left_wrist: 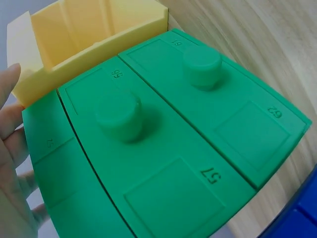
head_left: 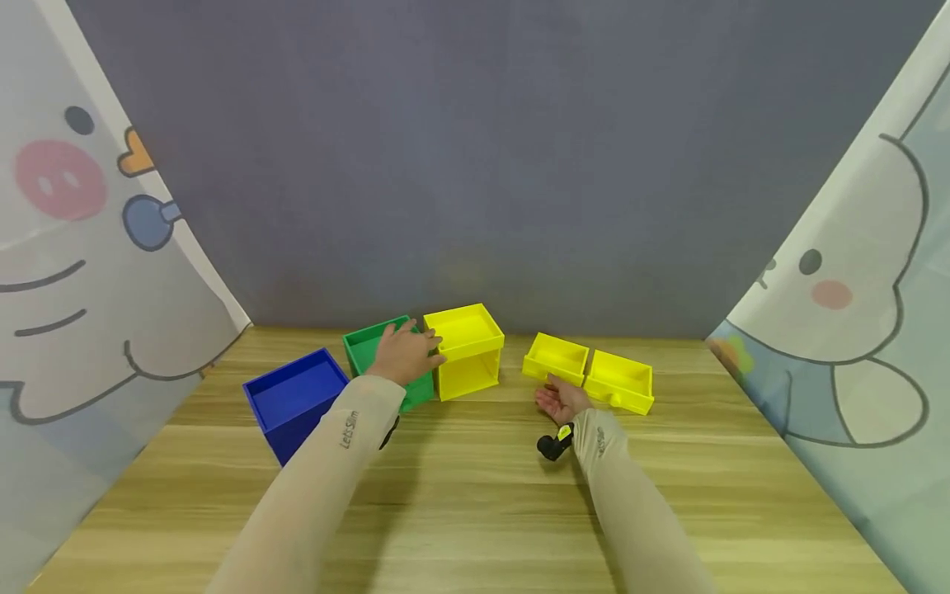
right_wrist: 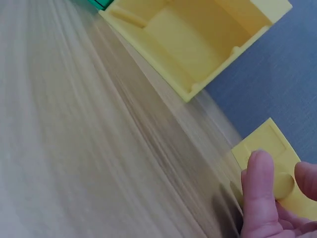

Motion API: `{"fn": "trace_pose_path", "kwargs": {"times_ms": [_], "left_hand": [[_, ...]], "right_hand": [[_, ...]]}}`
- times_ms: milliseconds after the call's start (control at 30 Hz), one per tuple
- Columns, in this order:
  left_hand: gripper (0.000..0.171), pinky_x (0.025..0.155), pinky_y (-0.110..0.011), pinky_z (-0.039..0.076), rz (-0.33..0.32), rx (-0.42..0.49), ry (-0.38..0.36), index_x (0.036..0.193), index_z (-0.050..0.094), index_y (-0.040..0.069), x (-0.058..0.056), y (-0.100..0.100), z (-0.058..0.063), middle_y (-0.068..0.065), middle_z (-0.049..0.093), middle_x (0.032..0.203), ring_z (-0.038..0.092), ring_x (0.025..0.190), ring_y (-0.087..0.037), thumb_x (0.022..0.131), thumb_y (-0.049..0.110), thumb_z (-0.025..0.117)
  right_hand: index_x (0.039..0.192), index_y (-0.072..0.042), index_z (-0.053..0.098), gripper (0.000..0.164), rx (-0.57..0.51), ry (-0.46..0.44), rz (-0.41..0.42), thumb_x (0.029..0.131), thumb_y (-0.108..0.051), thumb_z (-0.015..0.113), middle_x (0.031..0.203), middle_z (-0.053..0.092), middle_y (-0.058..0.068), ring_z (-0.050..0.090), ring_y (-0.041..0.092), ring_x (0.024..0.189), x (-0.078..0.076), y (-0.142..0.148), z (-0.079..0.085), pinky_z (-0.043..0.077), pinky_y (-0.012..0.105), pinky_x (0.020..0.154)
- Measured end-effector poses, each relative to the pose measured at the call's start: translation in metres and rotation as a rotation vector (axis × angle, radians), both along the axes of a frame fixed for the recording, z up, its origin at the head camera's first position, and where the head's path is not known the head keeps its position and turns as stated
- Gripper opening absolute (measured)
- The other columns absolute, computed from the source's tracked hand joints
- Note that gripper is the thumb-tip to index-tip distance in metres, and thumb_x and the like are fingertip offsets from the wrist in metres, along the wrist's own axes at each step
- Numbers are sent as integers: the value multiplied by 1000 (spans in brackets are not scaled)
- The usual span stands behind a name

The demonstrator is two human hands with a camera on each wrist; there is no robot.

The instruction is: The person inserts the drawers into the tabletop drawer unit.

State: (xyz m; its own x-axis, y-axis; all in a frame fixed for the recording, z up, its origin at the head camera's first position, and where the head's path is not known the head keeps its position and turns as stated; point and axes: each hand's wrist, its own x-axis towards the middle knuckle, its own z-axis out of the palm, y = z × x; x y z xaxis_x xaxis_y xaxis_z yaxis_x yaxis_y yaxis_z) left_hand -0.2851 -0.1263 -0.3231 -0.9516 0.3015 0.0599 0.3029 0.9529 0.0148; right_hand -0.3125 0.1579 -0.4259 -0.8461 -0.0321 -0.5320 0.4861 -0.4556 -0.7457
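My left hand (head_left: pixel 404 355) rests over the top of a green drawer box (left_wrist: pixel 163 134), its fingers reaching to the neighbouring yellow cabinet (head_left: pixel 470 375). The left wrist view shows fingers along the box's edge; two round-knobbed drawer fronts carry raised numbers. My right hand (head_left: pixel 562 402) is low over the table, in front of a yellow drawer (head_left: pixel 557 359). In the right wrist view, fingertips (right_wrist: pixel 260 171) stand around that drawer's round knob (right_wrist: pixel 284 186), with a gap showing between them. A second yellow drawer (head_left: pixel 622 382) lies just to the right.
A blue drawer box (head_left: pixel 297 396) stands left of the green one. The yellow cabinet's front opening is bare of drawers. A grey wall (head_left: pixel 475 165) rises behind the wooden table (head_left: pixel 475 511); cartoon-printed panels flank both sides.
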Motion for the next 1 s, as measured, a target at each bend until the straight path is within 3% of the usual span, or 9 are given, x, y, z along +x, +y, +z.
{"fn": "trace_pose_path", "kwargs": {"times_ms": [200, 433, 700, 867, 1000], "left_hand": [[41, 108, -57, 26, -4, -85, 70, 129, 64, 18, -1, 6, -3, -6, 56, 136, 29, 139, -35, 96, 42, 54], [42, 108, -58, 25, -49, 15, 90, 130, 63, 15, -3, 1, -12, -8, 57, 133, 29, 139, -36, 97, 39, 55], [44, 107, -59, 27, -27, 119, 90, 133, 60, 13, -1, -11, -18, -8, 56, 135, 33, 137, -37, 97, 38, 55], [44, 106, -57, 28, -19, 116, 83, 133, 60, 11, -1, -10, -18, -9, 56, 135, 34, 136, -37, 97, 36, 56], [43, 106, -56, 30, -20, 104, 90, 132, 60, 12, -2, -8, -18, -9, 56, 134, 35, 136, -36, 97, 36, 56]], "right_hand": [[98, -2, 49, 21, 27, -26, -9, 102, -23, 46, 69, 61, 5, 63, 11, 57, 0, 2, -1, 56, 23, 60], [93, -2, 52, 17, 43, -8, -62, 99, -18, 53, 67, 60, 5, 61, 10, 54, 3, 0, -3, 55, 23, 56], [97, -4, 57, 7, 88, 46, 45, 97, -11, 56, 67, 65, 6, 65, 12, 58, 13, 0, -2, 55, 25, 57], [104, -1, 57, 10, 73, 96, 128, 98, -8, 53, 69, 68, 9, 66, 11, 59, 25, 5, -1, 55, 22, 58], [102, 3, 58, 10, 60, 157, 149, 98, -4, 52, 68, 69, 11, 67, 12, 59, 34, 6, 1, 55, 22, 60]]}}
